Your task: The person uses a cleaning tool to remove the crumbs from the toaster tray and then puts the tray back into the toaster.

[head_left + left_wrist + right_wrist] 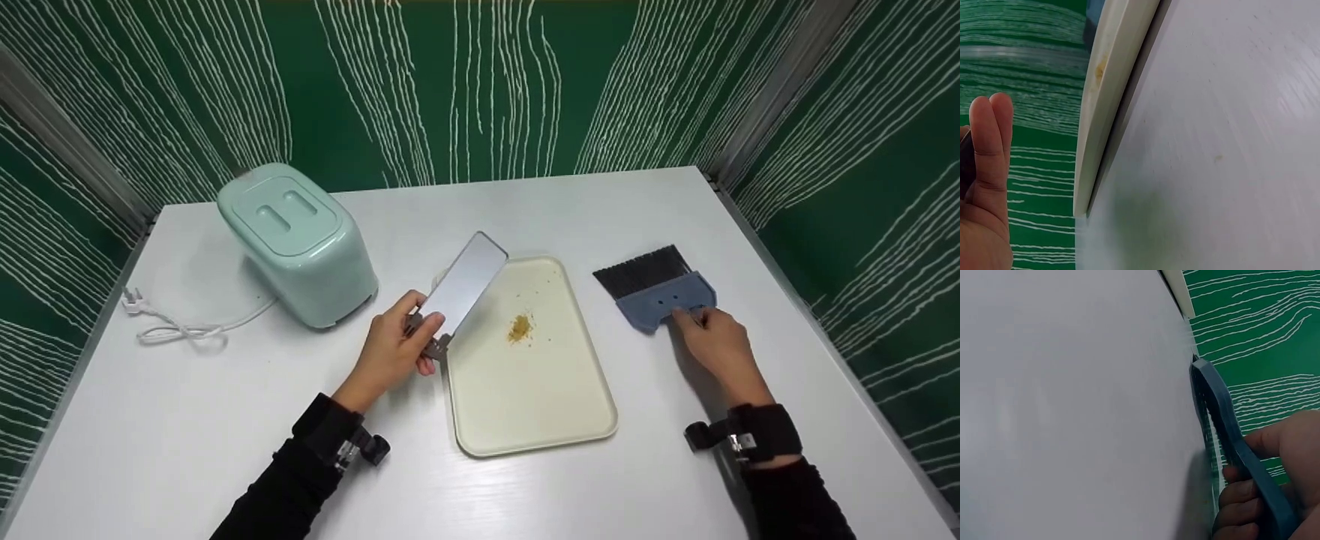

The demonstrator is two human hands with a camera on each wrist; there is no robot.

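Observation:
In the head view, my left hand [394, 337] grips the grey-brown end of a thin metal crumb tray [466, 281], which tilts over the left edge of a cream serving tray [532, 397]. A small heap of yellow-brown crumbs [520, 328] lies on the serving tray, with specks around it. To the right, my right hand [716, 341] holds a blue hand brush [664, 296] by its handle, black bristles pointing away to the upper left. The right wrist view shows fingers [1241, 503] curled round the blue handle. Only part of my left hand shows in the left wrist view.
A mint-green toaster [300, 240] stands at the back left of the white table [360, 480]. Its white cord and plug [184, 330] lie coiled beside it. Green walls [480, 90] with white streaks enclose the table at the back and sides.

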